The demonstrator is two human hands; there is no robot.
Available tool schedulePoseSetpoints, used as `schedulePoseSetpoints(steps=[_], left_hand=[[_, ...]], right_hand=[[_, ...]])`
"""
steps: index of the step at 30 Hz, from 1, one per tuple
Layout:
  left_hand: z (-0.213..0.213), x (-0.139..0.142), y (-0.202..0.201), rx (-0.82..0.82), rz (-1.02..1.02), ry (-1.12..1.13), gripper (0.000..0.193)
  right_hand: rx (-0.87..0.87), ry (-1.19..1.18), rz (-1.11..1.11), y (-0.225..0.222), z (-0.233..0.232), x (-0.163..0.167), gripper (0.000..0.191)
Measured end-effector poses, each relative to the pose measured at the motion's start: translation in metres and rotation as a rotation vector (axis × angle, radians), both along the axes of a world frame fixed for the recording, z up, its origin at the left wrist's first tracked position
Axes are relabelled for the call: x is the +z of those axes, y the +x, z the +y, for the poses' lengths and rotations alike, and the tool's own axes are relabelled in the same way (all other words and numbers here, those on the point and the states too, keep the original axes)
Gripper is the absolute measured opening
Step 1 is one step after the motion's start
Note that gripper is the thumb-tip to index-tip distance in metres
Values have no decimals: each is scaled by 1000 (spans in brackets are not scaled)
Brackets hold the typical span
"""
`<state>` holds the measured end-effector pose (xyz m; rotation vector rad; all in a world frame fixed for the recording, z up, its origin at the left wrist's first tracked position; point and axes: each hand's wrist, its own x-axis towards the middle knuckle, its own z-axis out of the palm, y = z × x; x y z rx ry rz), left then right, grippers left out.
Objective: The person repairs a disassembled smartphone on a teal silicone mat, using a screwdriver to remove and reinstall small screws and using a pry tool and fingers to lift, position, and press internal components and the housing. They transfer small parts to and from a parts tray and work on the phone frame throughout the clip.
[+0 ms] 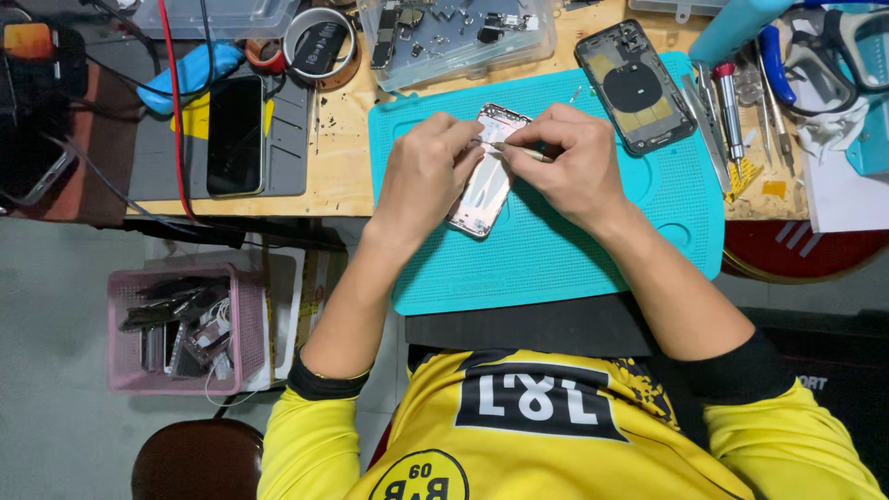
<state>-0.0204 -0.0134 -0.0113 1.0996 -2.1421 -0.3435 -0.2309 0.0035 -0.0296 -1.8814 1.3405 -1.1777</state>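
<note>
- My left hand [428,176] sits near the centre of the teal work mat [556,250], fingers curled together and clamped on the left edge of a pale phone housing [483,190] that lies tilted on the mat.
- My right hand [574,162] is just at three o'clock of the housing, fingers pinched shut on a thin metal tool [526,154] whose tip points toward nine o'clock and meets the housing's upper end.
- The two hands touch, or nearly touch, above the housing's top; its lower end shows free at about six o'clock of my left hand.
- At one o'clock of my right hand, a dark phone back shell [635,85] with a round coil lies across the mat's upper right corner.
- At twelve o'clock, a clear parts tray [458,37] holds small components.
- Far toward nine o'clock, a black phone [235,135] lies face up on a grey pad [287,148].
- At three o'clock, screwdrivers and tweezers [736,111] lie beside the mat.
- At eight o'clock, below the bench, a pink basket [245,324] holds dark parts.
</note>
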Motion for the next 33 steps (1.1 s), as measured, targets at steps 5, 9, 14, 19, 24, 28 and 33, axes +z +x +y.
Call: schedulePoseSetpoints(steps=[5, 9, 14, 19, 24, 28, 33], left_hand=[[-5, -8, 4, -41, 39, -59, 11], [-6, -15, 10, 30, 60, -35, 8], [-4, -18, 16, 83, 180, 31, 7], [3, -20, 20, 70, 237, 170, 7], [4, -23, 22, 26, 256, 160, 6], [6, -25, 23, 15, 270, 155, 6], [6, -28, 22, 30, 268, 130, 5]], right_hand=[[18, -27, 19, 0, -1, 2, 14], [28, -41, 38, 1, -1, 3, 14], [13, -63, 141, 6, -2, 2, 11], [22, -93, 189, 9, -3, 2, 11], [43, -77, 174, 10, -3, 2, 12], [41, -93, 207, 11, -3, 2, 12], [55, -85, 239, 11, -3, 0, 11]])
